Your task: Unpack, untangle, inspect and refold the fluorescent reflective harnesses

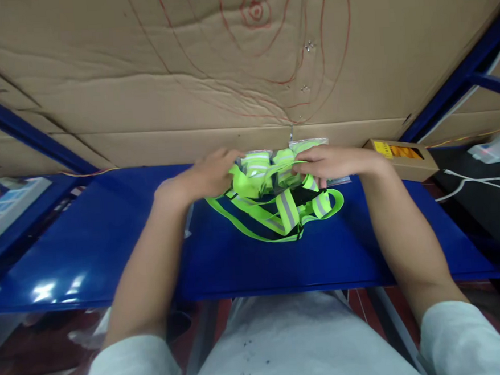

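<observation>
A neon yellow-green reflective strap vest [288,207] with grey stripes lies in a loose tangle on the blue shelf, its straps looping toward me. My left hand [215,173] is at the bundle's left side, touching or very near it; its fingers are blurred and partly hidden, so their grip is unclear. On the right, my right hand [321,162] has its fingers bent around the vest's upper part. Behind the bundle, against the cardboard, are clear plastic packets [309,144] with more of the same bright material, partly covered by the hands and straps.
A cardboard wall [184,106] with red drawn rings stands behind the blue shelf [281,268]. An open small cardboard box [415,167] with orange contents sits at right, near white cables [480,180]. Blue posts [448,82] flank the shelf. A white tray-like item [14,209] lies far left.
</observation>
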Tool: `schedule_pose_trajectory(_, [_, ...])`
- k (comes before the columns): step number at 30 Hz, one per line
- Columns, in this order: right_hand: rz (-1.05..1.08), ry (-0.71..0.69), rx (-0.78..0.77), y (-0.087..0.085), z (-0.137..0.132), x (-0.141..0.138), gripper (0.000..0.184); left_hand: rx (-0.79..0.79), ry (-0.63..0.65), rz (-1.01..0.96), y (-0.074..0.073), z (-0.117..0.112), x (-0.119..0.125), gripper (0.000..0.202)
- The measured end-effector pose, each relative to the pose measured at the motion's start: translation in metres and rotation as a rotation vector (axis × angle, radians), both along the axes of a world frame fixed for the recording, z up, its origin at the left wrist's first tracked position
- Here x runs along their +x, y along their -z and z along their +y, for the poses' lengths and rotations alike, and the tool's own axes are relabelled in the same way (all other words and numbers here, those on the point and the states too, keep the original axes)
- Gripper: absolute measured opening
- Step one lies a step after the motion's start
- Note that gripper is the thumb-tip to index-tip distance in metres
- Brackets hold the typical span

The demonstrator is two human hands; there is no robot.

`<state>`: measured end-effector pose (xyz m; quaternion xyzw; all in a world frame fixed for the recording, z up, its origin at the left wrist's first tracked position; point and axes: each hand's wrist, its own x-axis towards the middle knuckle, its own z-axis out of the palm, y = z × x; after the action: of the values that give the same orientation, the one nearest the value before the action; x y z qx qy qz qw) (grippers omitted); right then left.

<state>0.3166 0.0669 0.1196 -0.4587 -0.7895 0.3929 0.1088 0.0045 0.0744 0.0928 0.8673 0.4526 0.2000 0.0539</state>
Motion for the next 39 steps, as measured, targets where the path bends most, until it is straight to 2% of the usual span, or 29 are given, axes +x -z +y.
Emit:
schedule_pose_trajectory(2, [0.007,-0.007,-0.013,0.0,-0.002,-0.008,0.023,0.019,0.106,-0.001,0.009,-0.038,0.027,0.046])
schedule_pose_trajectory(3, [0.011,-0.008,-0.022,0.0,-0.003,-0.012,0.022,0.047,0.13,-0.054,0.015,-0.058,0.042,0.04])
schedule_pose_trajectory(4, [0.02,-0.009,-0.033,0.0,-0.005,-0.017,0.023,0.079,0.108,-0.123,0.022,-0.075,0.055,0.031])
schedule_pose_trajectory(5, [0.037,-0.009,-0.047,0.001,-0.007,-0.021,0.025,0.104,0.07,-0.173,0.03,-0.089,0.067,0.032])
schedule_pose_trajectory(7, [0.114,0.014,-0.079,0.005,-0.01,-0.027,0.029,0.167,0.003,-0.186,0.047,-0.106,0.082,0.056])
schedule_pose_trajectory(10, [0.303,0.146,-0.159,0.024,-0.014,-0.03,0.026,0.229,-0.067,-0.091,0.065,-0.105,0.081,0.061])
schedule_pose_trajectory(15, [0.557,0.46,-0.345,0.072,-0.039,-0.027,0.028,0.214,-0.055,0.084,0.079,-0.093,0.066,0.052])
schedule_pose_trajectory(16, [0.576,0.471,-0.379,0.08,-0.046,-0.027,0.031,0.212,-0.053,0.122,0.081,-0.093,0.065,0.05])
schedule_pose_trajectory(18, [0.603,0.41,-0.398,0.092,-0.061,-0.028,0.042,0.205,-0.049,0.178,0.086,-0.095,0.065,0.047])
schedule_pose_trajectory(19, [0.605,0.366,-0.353,0.096,-0.067,-0.028,0.045,0.204,-0.048,0.195,0.088,-0.096,0.066,0.047])
schedule_pose_trajectory(21, [0.579,0.3,-0.165,0.101,-0.075,-0.03,0.047,0.219,-0.053,0.21,0.092,-0.098,0.067,0.048])
schedule_pose_trajectory(23, [0.523,0.292,0.054,0.106,-0.078,-0.032,0.043,0.244,-0.044,0.169,0.093,-0.099,0.067,0.05])
schedule_pose_trajectory(25, [0.485,0.317,0.192,0.11,-0.078,-0.033,0.037,0.234,-0.007,0.069,0.094,-0.099,0.068,0.054])
schedule_pose_trajectory(27, [0.467,0.358,0.265,0.113,-0.081,-0.036,0.033,0.209,0.02,-0.012,0.094,-0.099,0.068,0.053])
schedule_pose_trajectory(29, [0.437,0.39,0.311,0.115,-0.085,-0.039,0.033,0.21,0.005,-0.015,0.094,-0.1,0.07,0.044])
schedule_pose_trajectory(33, [0.323,0.407,0.395,0.112,-0.093,-0.043,0.038,0.285,-0.013,0.066,0.093,-0.104,0.071,0.027])
schedule_pose_trajectory(39, [0.255,0.435,0.522,0.104,-0.096,-0.04,0.033,0.367,0.074,0.191,0.087,-0.109,0.067,0.025])
